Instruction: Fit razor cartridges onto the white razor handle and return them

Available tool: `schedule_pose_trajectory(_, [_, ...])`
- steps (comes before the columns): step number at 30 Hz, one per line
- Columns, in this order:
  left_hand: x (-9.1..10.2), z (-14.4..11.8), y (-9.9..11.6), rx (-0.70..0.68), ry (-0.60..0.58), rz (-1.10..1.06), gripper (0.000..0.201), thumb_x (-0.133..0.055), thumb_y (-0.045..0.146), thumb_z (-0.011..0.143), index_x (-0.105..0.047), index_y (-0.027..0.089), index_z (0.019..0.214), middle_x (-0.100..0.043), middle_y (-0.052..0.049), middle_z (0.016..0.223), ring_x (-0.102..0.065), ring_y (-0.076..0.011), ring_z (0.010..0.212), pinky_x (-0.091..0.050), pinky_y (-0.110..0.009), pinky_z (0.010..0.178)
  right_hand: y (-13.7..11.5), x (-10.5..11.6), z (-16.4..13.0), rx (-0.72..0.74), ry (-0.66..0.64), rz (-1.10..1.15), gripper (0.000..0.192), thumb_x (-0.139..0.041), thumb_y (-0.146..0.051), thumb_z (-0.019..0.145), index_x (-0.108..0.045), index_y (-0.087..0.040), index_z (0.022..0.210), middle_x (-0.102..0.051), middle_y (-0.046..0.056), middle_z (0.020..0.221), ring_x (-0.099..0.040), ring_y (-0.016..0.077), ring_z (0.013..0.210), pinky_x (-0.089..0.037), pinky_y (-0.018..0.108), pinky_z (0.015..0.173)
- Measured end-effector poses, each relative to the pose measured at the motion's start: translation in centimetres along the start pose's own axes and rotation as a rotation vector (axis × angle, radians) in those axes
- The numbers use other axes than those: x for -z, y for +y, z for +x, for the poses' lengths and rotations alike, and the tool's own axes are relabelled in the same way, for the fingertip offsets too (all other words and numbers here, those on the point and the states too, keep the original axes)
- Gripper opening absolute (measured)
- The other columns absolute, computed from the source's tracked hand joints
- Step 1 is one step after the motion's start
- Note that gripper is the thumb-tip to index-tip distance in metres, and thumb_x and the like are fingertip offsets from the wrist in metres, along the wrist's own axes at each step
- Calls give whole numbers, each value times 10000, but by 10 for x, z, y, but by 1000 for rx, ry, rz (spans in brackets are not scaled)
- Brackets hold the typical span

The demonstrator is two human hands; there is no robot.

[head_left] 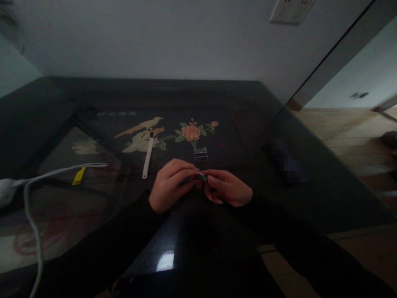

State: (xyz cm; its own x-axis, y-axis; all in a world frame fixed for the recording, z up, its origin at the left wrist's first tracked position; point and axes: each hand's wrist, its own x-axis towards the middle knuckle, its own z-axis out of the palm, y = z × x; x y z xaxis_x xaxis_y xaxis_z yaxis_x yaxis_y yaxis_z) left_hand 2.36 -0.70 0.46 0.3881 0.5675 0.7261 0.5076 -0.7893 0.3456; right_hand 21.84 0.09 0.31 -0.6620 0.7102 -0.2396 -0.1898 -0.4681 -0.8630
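Near the middle of the table, my left hand (pixel 174 182) and my right hand (pixel 228 187) meet around a small dark green, flat piece (pixel 202 177). The fingertips of both hands pinch it from opposite sides and cover most of it, so its exact kind is unclear. Just beyond the fingers lies a small clear plastic case (pixel 201 154) with dark parts visible in it. To the left of my left hand rests a slim white stick (pixel 147 159) with a black tip.
A white cable (pixel 32 215) runs from a white plug (pixel 5 192) at the left. Beside it lies a small yellow piece (pixel 79 176). A dark blurred object (pixel 287 161) is on the right of the glossy dark table (pixel 235 240). A wall socket (pixel 291 10) is above.
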Motion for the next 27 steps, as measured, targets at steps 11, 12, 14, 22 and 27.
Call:
schedule_pose_trajectory(11, [-1,-1,0,33,-1,-3,88,-674,146,829,-670,170,914,-706,-61,892,-635,-169,818,-514,-298,735,2,-5,2,-5,40,119,468,-830,-457,632,-631,-140,913,-616,-16,706,-521,49,454,-327,127,315])
schedule_pose_trajectory(12, [-1,-1,-1,32,-1,-3,87,-674,146,829,-670,169,913,-706,-62,890,-634,-168,816,-514,-298,733,3,-5,2,-7,49,126,463,-831,-451,633,-634,-140,915,-620,-14,713,-527,50,458,-330,127,316])
schedule_pose_trajectory(14, [-2,0,-1,31,1,1,90,-676,145,828,-668,168,915,-705,-60,887,-633,-165,812,-515,-297,732,4,-4,2,-12,60,134,455,-830,-440,640,-638,-140,923,-624,-8,723,-535,54,464,-337,129,318])
schedule_pose_trajectory(22, [-3,-1,-2,30,-22,19,69,-661,156,842,-670,176,908,-712,-58,887,-638,-166,814,-520,-302,734,6,-3,4,-20,79,126,465,-835,-440,628,-644,-138,926,-620,-14,709,-527,51,456,-346,125,306])
schedule_pose_trajectory(27, [-4,-3,-5,13,-32,22,97,-666,153,840,-671,173,934,-710,-61,896,-634,-167,824,-516,-305,738,6,-3,4,-19,87,117,460,-821,-440,650,-637,-144,951,-599,-28,703,-516,50,447,-338,133,292])
